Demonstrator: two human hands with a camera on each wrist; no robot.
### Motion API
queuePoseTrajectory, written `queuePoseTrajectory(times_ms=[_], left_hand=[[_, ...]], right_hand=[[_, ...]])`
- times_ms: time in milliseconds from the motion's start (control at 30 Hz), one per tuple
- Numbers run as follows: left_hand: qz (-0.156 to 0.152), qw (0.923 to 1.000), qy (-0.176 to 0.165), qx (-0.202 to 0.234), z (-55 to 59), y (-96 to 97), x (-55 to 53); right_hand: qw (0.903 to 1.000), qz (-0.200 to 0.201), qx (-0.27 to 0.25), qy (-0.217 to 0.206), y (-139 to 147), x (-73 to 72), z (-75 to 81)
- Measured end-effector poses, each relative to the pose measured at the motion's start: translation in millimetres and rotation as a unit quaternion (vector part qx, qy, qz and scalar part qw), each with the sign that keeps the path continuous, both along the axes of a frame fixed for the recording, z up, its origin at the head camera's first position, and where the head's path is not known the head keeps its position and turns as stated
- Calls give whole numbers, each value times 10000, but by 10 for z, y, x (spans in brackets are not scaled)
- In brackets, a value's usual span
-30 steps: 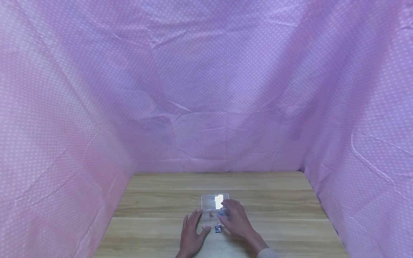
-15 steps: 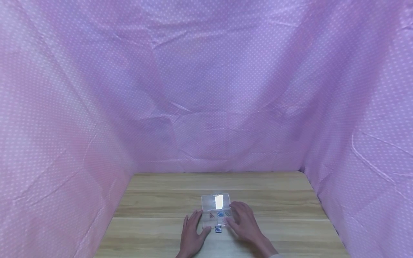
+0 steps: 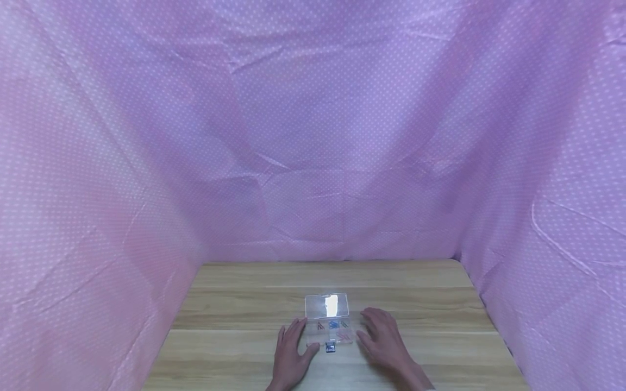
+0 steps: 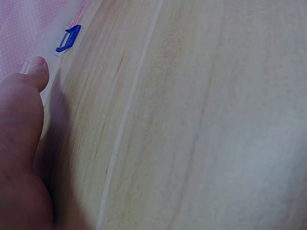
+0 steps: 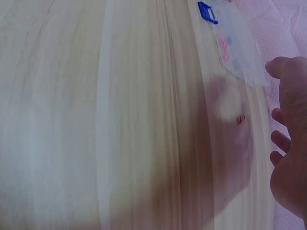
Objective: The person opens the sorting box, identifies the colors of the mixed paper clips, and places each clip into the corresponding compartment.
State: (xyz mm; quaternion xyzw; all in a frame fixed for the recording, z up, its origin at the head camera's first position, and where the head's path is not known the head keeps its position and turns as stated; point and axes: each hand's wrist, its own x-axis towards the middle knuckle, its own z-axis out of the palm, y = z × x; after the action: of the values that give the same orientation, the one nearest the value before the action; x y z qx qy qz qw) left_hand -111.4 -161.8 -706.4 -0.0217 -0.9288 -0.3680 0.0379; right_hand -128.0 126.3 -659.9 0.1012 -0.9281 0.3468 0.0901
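Note:
A clear plastic compartment box (image 3: 317, 338) lies on the table with its lid (image 3: 315, 307) folded back. Small wire pieces that look like paper clips sit in it by colour: red (image 3: 320, 326), blue (image 3: 334, 325), green (image 3: 344, 324) and pink (image 3: 344, 336). At the front edge is a blue clasp (image 4: 68, 38). My left hand (image 3: 290, 357) grips the box's left end, thumb at the front corner and fingertips by the hinge side. To the right of the box, my right hand (image 3: 385, 341) hovers apart from it with loosely bent fingers, holding nothing visible.
The wood-grain table (image 3: 235, 304) extends around the box. Pink dotted cloth (image 3: 303, 212) hangs behind and on both sides. A small red thing (image 5: 241, 119) shows on the table in the right hand's shadow.
My right hand has drawn back to the right from over the box, uncovering the blue, green and pink clips. The left hand and the box have stayed put.

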Motion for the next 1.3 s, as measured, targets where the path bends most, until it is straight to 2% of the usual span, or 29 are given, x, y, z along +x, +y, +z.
queuePoseTrajectory(times_ms=[200, 300, 567, 800, 1100, 1300], left_hand=[[25, 9999, 93, -65, -31, -6, 2], [64, 9998, 168, -107, -47, -1, 0], [132, 9999, 49, -30, -41, 17, -18], [64, 9999, 60, -101, -24, 19, -19], [21, 9999, -77, -88, -5, 13, -18], [-13, 10000, 22, -94, 4, 7, -1]], right_hand=[[9980, -153, -267, -552, 107, 39, -40], [9972, -212, -346, -630, 142, 41, -74], [9992, -288, -224, -140, 179, -1, -181], [9990, -317, -205, 252, 178, -36, -266], [9982, -389, -130, 439, 171, -89, -360], [9973, -474, -125, 541, 151, -108, -405]])
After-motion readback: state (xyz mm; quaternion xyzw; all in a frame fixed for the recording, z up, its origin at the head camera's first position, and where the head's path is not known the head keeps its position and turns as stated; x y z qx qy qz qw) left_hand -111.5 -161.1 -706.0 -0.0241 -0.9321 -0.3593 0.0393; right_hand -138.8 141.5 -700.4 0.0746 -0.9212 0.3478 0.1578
